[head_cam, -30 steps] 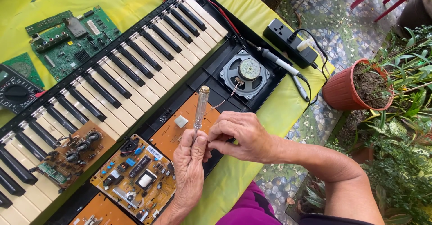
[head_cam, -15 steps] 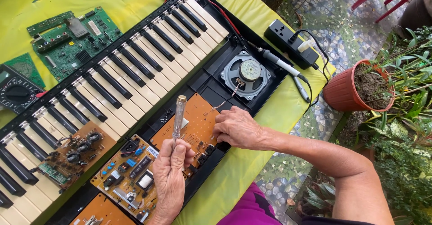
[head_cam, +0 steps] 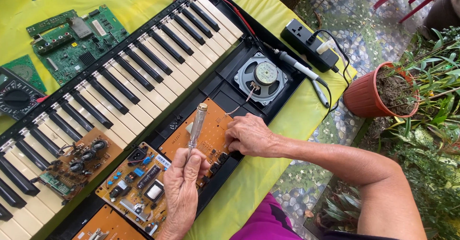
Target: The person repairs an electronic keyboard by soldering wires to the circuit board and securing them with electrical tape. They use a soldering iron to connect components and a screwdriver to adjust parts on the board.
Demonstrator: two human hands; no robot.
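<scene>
An opened electronic keyboard (head_cam: 120,77) lies across a yellow-green cloth, its orange circuit boards (head_cam: 211,134) bared along the near side. My left hand (head_cam: 183,188) grips a screwdriver with a clear handle (head_cam: 197,125), handle end pointing away from me over the orange board. My right hand (head_cam: 250,135) rests palm down on the right edge of that same board, fingers curled against it, holding nothing that I can see. A round speaker (head_cam: 262,77) sits in the black case just beyond my right hand, thin wires running from it to the board.
A soldering iron (head_cam: 299,70) lies beside a black power strip (head_cam: 309,46) at the table's right edge. A green circuit board (head_cam: 76,38) and a multimeter (head_cam: 17,96) lie at the far left. A terracotta pot (head_cam: 381,91) with plants stands on the paved ground at the right.
My left hand has slid left and nearer to me with the screwdriver, apart from the right hand. My right hand has come down onto the orange board.
</scene>
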